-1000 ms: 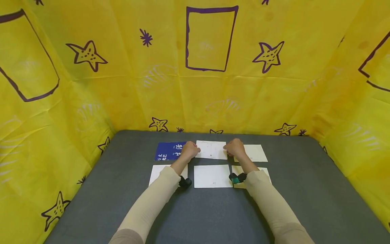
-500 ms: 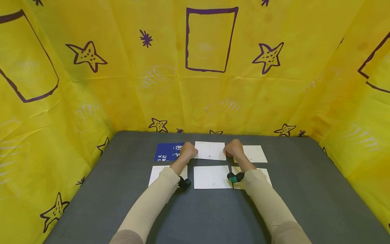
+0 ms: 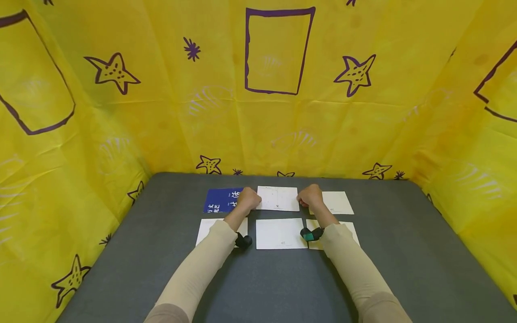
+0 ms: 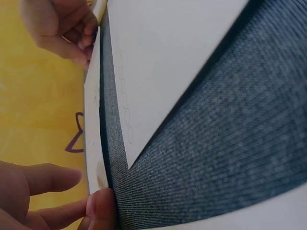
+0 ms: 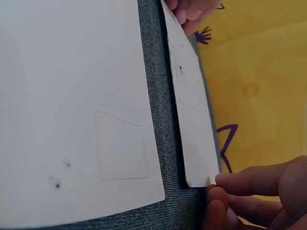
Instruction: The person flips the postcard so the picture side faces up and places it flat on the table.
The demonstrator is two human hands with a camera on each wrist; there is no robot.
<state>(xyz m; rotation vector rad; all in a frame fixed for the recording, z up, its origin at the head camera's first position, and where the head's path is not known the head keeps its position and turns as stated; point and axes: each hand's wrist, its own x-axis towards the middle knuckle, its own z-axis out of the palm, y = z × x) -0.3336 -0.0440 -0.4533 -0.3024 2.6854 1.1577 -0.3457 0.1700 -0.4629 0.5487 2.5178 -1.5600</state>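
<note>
"Count from the left?"

"Six in all, two rows of three on a grey table (image 3: 266,287). First comes a blue card (image 3: 220,201), some lettering hidden by the left hand (image 3: 249,198); nearer, a plain white card (image 3: 204,227), partly covered by the left sleeve (image 3: 196,264)."

"And the middle?"

"The far middle card (image 3: 278,198) is between both hands. The left hand pinches its left end, the right hand (image 3: 310,195) a corner of its right end; the wrist views show this. I can't tell whether it's off the table, and its print is too small to read. The near middle card (image 3: 281,233) shows whole."

"Rightmost?"

"Two more: a far cream card (image 3: 338,204), its left end partly behind the right hand and wrist, and a near cream card (image 3: 316,245), largely under the right sleeve (image 3: 358,264). Both sleeves run off the bottom edge."
</note>
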